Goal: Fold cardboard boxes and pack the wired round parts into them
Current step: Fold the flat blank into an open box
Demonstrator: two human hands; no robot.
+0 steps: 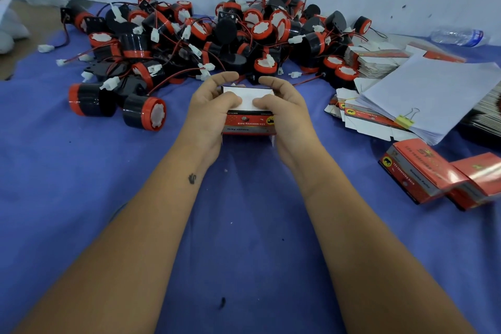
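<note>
I hold one box (248,116) between my two hands, just above the blue cloth (244,225) on the desk. My left hand (210,114) grips its left end, fingers curled over the far edge and thumb pressing the white top flap; my right hand (284,114) grips the right end the same way. The flap lies nearly flat, so I cannot see what is inside.

Beyond it sits one big heap of round parts (217,35), black with red rims and white faces, red and black wires tangled through them; too many to count. Two more round parts (143,114) lie apart at the heap's near left.

At my right, two folded boxes (444,173) touch each other. Behind them are flat unfolded boxes (371,116) in stacks under one clipped sheaf of paper (433,95). One plastic bottle (458,36) lies by the wall.
</note>
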